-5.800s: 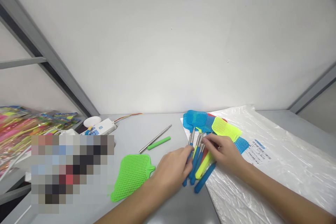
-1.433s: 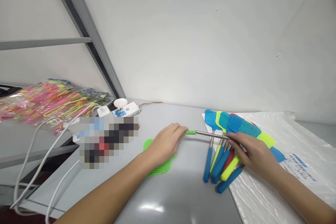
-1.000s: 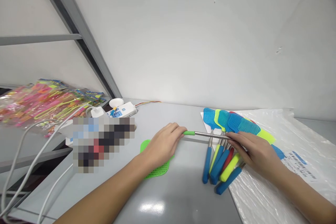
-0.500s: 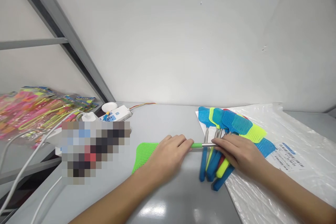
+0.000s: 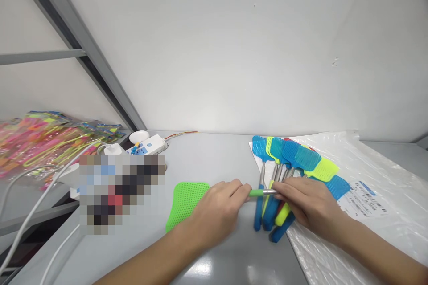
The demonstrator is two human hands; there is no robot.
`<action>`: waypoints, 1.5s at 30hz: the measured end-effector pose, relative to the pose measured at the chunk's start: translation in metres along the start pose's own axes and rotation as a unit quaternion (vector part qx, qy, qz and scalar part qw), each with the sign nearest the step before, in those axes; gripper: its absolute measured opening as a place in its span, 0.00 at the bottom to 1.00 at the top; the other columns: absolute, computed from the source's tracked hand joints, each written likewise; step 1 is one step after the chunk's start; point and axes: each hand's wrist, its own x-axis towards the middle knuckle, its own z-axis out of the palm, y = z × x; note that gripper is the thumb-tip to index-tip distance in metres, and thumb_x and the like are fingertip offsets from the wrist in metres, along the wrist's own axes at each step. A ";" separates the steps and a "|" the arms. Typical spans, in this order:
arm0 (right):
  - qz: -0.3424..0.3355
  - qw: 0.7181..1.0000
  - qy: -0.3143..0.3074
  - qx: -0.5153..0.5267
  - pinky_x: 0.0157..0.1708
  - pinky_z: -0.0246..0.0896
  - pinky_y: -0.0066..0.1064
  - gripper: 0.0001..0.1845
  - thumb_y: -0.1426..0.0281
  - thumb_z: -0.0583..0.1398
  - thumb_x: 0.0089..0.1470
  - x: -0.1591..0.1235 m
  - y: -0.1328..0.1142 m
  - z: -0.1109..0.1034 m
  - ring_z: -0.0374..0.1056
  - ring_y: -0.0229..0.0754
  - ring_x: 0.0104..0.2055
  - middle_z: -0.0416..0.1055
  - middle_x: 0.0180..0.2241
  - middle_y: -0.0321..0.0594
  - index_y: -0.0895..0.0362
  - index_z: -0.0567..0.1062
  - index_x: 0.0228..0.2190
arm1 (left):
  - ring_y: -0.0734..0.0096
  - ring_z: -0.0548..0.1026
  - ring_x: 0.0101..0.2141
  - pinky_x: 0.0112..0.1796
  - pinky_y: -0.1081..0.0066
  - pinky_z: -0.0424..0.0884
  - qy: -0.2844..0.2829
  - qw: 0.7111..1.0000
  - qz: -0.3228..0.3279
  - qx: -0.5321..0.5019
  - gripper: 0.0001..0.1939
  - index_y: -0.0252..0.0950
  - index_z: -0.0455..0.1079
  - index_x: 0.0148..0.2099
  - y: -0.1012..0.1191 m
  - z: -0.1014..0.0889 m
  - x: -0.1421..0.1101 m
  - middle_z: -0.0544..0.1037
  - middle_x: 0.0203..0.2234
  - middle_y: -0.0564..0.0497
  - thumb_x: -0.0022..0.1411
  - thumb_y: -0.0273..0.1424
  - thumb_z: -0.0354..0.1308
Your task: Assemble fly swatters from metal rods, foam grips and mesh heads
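Left hand (image 5: 214,216) gripped green handle (image 5: 256,193), right hand (image 5: 307,205) pinched steel shaft (image 5: 269,192) above swatter pile (image 5: 296,158); label (image 5: 363,200) print unreadable.

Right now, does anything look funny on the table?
Yes: the green fly swatter head lies alone with no handle on it, while the green-gripped metal handle is held between the left hand and right hand.

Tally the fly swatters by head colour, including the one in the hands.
Blue fly swatters: 5
Yellow-green fly swatters: 2
Red fly swatter: 1 (mostly hidden, there could be more)
Bright green fly swatter: 1, its handle held by the left hand and right hand
Total: 9
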 end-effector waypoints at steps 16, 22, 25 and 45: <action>0.005 1.000 0.004 0.017 0.24 0.54 0.30 0.10 0.77 0.52 0.61 0.005 -0.010 -0.005 0.64 0.38 0.24 0.71 0.25 0.38 0.58 0.71 0.41 | 0.68 0.69 0.27 0.28 0.68 0.65 0.030 0.999 0.025 0.004 0.10 0.35 0.65 0.47 0.010 0.002 0.005 0.71 0.30 0.51 0.68 0.23 0.43; 0.000 1.000 0.012 0.018 0.25 0.57 0.30 0.13 0.78 0.53 0.59 0.002 -0.007 -0.002 0.66 0.38 0.25 0.72 0.27 0.38 0.57 0.71 0.45 | 0.69 0.67 0.25 0.27 0.69 0.61 0.062 0.997 0.039 0.032 0.11 0.35 0.66 0.43 0.009 0.001 0.007 0.70 0.26 0.52 0.71 0.27 0.42; -0.011 1.000 0.014 0.006 0.26 0.59 0.30 0.14 0.77 0.54 0.59 -0.001 0.000 -0.003 0.69 0.39 0.27 0.75 0.30 0.39 0.56 0.70 0.47 | 0.69 0.68 0.26 0.27 0.67 0.61 0.075 0.993 0.061 0.073 0.11 0.34 0.65 0.41 0.009 -0.003 0.009 0.70 0.27 0.51 0.71 0.28 0.42; 0.035 0.993 -0.099 -0.050 0.46 0.62 0.49 0.18 0.60 0.54 0.61 0.053 -0.025 0.017 0.65 0.55 0.51 0.67 0.52 0.48 0.52 0.70 0.51 | 0.61 0.76 0.31 0.29 0.68 0.65 0.105 0.957 -0.259 0.076 0.11 0.37 0.61 0.43 -0.050 -0.045 0.004 0.76 0.33 0.48 0.71 0.34 0.39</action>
